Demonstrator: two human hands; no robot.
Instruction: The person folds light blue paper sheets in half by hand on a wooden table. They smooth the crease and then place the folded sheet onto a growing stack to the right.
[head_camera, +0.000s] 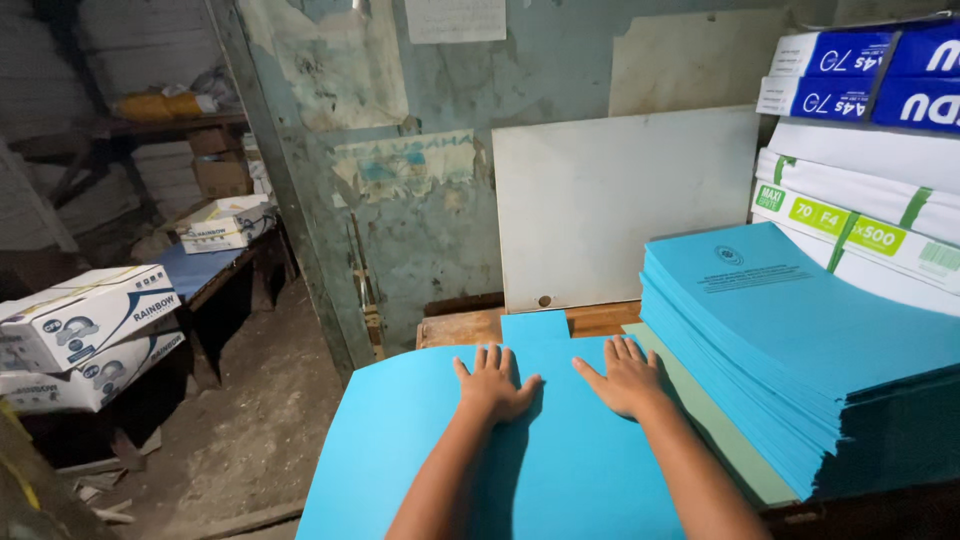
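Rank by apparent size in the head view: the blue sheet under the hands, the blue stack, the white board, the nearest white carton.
1. blue sheet
2. blue stack, though nearness makes the first two unsure
3. white board, set farther back
4. white carton

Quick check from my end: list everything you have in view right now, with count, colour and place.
blue sheet: one, bright blue, flat under both hands, its left edge curling over the table edge
stack of blue folders: one tall pile, blue, right of the hands
reams of paper: several, white and blue wrappers, stacked far right
white board: one, leaning on the wall behind
cardboard boxes: about three, white, left on low benches
wooden table: one, brown, under the sheet
left hand: flat, fingers spread on the sheet
right hand: flat on the sheet
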